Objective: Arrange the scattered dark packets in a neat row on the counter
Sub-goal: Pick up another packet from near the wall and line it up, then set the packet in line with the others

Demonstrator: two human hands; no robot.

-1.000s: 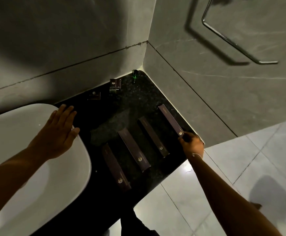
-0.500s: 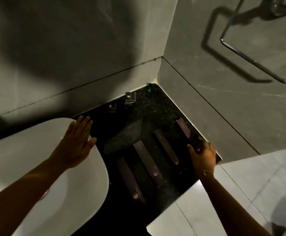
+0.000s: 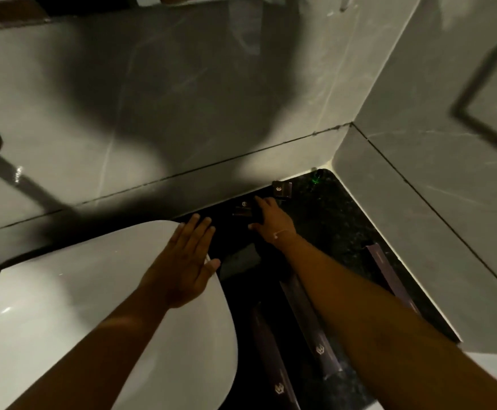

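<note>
While three long packets lie visible, two small packets sit behind.

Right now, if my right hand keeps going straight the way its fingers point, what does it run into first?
Your right hand points toward the back wall. Its fingertips are already at the small dark packet by the wall, so that probably comes first, then the wall just behind it. The picture is dim, so contact is unclear.

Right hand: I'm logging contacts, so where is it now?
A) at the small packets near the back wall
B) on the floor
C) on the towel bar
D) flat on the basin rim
A: the right hand reaches the small packets by the back wall.
</note>
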